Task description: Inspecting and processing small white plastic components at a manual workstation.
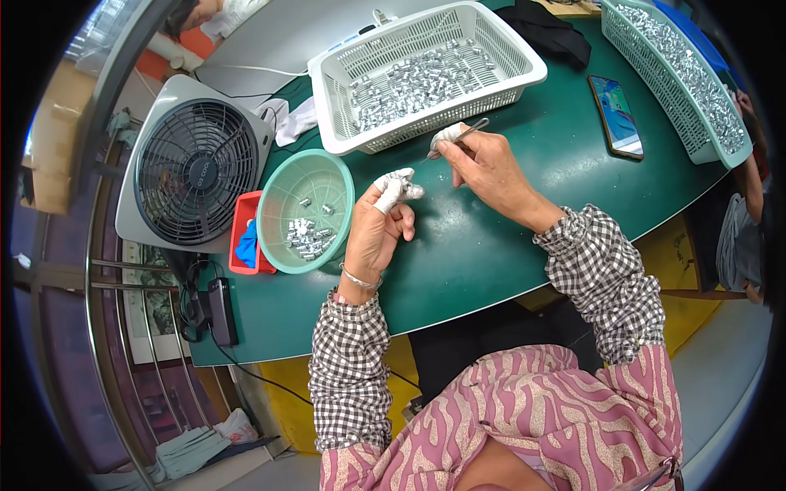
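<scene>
My left hand (378, 221), white covers on its fingertips, pinches a small silver metal part (414, 191) over the green table. To its right, my right hand (495, 168) is closed round a slim metal hand tool (475, 128) with a loop-like upper end. The tool's thin tip points down toward the left hand, apart from the part; its exact kind is unclear. Left of my left hand stands a round green basket (345, 184) with a small pile of silver parts (309, 239). Beyond both hands, a white rectangular basket (327, 102) holds many more parts (417, 82).
A box fan (196, 168) and a red bin (243, 233) with blue cloth flank the round basket. A phone (616, 117) lies at right, near a long pale-green basket (655, 90) of silver parts. Black cloth (547, 33) lies at the back. Another person's hand (743, 106) shows far right.
</scene>
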